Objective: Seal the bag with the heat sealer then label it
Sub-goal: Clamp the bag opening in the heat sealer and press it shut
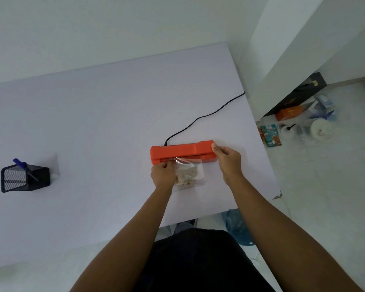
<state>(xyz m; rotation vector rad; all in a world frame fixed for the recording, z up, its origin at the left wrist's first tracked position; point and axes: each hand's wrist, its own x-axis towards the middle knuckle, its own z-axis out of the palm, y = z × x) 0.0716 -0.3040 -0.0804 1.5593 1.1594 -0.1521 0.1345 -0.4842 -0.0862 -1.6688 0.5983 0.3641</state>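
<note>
- Bright, even, diffuse light; soft faint shadows on the bench (93, 123).
- No glare.
- Wide-angle bending at the edges.
- Floor clutter (303, 127) at right looks hazy, soft.

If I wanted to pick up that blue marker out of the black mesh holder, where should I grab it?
Probably by the blue cap end, coming from above and a little to the left. The marker leans in the mesh holder with that end sticking up over the rim, clear of everything, while its lower part sits inside behind the mesh. Pinch it across its round body and draw it out along its tilt.
</note>
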